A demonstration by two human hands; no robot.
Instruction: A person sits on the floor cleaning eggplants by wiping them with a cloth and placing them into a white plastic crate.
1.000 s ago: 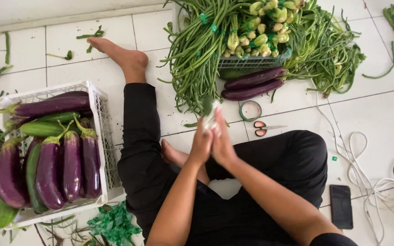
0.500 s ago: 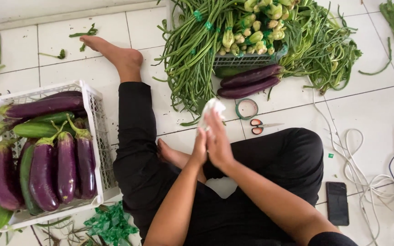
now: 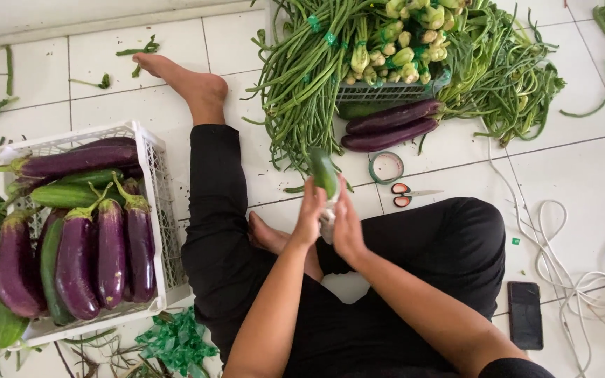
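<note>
While the left hand (image 3: 311, 215) clasps the cucumber (image 3: 323, 173), the right hand (image 3: 348, 224) closes around its lower end.

You have one white crate (image 3: 154, 210) at left, two loose purple eggplants (image 3: 393, 124) upper centre, one tape roll (image 3: 386, 166), one scissors (image 3: 409, 194), one phone (image 3: 525, 315).
</note>
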